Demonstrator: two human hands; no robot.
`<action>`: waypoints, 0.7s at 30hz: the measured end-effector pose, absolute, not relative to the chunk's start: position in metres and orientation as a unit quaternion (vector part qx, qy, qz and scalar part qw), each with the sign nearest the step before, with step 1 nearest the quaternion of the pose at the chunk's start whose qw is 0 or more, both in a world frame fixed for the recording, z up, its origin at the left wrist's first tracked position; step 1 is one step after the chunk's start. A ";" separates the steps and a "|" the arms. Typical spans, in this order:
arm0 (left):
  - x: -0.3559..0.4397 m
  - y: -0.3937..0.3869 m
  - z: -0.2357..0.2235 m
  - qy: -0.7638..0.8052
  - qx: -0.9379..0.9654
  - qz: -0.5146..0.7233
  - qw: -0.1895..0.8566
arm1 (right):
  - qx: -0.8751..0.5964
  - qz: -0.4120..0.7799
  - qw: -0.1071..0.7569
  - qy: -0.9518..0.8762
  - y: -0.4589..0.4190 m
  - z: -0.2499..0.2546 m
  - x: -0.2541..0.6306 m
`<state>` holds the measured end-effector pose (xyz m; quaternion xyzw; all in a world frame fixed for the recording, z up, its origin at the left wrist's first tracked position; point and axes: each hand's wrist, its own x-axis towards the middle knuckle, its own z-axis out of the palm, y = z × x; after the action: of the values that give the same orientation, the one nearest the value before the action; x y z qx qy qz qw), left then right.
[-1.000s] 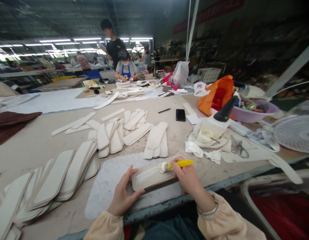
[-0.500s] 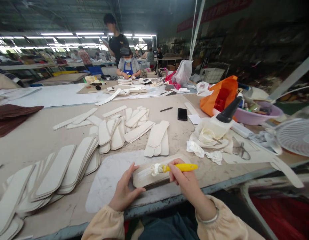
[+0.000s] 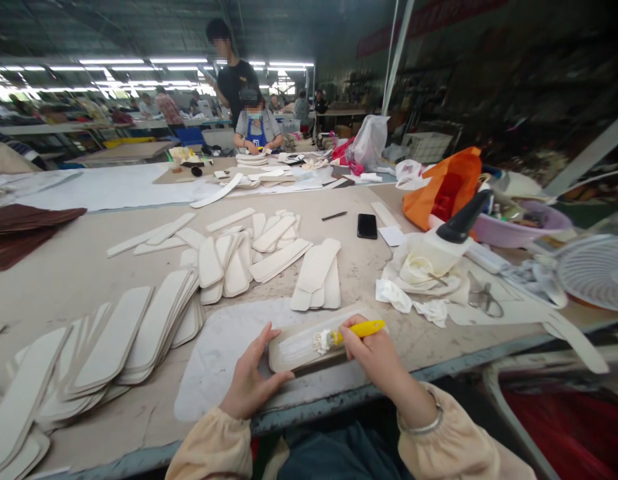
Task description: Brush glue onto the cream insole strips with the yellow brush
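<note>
My right hand grips the yellow handle of a brush. The brush's bristles, coated in thick white paste, touch the top of a long beige panel with rounded corners. White streaks of paste mark the panel's left and middle part. At the panel's left end my left hand holds it, thumb along the near edge and fingers at the far edge. Under the panel lies a pale sheet. Just beyond it rest a few overlapping beige panels.
Fanned stacks of panels cover the left side. To the right are a white container, crumpled tissue, scissors, a fan and a purple basin. A phone lies farther back. A co-worker sits opposite.
The brush has moved slightly along the panel to the right, its handle tilting up more. The streak of white paste on the panel is wider. My left hand stays at the panel's end.
</note>
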<state>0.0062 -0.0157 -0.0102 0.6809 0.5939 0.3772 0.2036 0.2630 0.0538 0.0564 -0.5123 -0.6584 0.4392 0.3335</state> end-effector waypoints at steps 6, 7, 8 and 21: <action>0.006 -0.014 -0.012 0.601 0.683 0.369 0.191 | -0.606 0.300 0.321 -0.664 0.076 0.061 0.314; 0.005 -0.014 -0.013 0.600 0.685 0.367 0.188 | -0.621 0.278 0.319 -0.660 0.079 0.062 0.321; 0.005 -0.014 -0.013 0.599 0.688 0.365 0.186 | -0.635 0.260 0.317 -0.655 0.081 0.062 0.327; 0.005 -0.014 -0.013 0.591 0.695 0.375 0.165 | -0.523 0.019 0.293 -0.800 0.050 0.049 0.299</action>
<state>0.0052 -0.0140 -0.0135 0.6946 0.5910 0.3754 0.1653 0.2990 0.0502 0.0489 -0.5229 -0.8004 0.0187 0.2925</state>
